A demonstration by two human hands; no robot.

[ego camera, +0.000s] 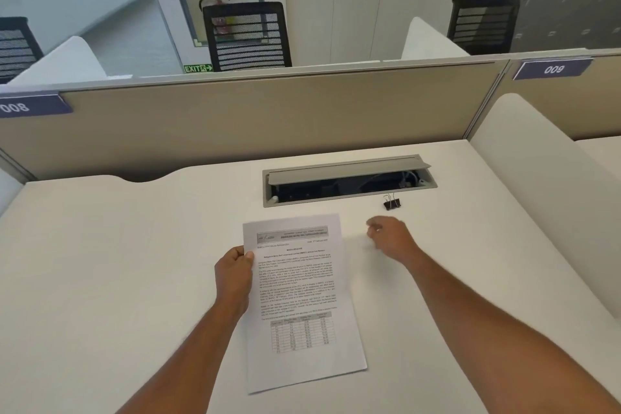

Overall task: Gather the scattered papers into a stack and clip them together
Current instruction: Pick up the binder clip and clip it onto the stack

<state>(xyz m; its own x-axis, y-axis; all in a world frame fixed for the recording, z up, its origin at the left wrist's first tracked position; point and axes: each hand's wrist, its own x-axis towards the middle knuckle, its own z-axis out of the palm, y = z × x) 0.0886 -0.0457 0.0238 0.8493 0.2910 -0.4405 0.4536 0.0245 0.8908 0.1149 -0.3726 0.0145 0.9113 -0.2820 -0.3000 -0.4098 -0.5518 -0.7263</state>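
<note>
A stack of printed papers (302,299) lies on the white desk (117,262), its top sheet showing text and a table. My left hand (233,276) grips the stack's left edge, thumb on top. A black binder clip (391,203) stands on the desk to the right of the papers, just in front of the cable tray. My right hand (389,235) hovers a little short of the clip, fingers loosely curled, holding nothing.
An open grey cable tray (349,180) is set into the desk behind the papers. A beige partition (268,118) closes the far edge, and a white curved divider (544,185) bounds the right side. Black office chairs stand beyond.
</note>
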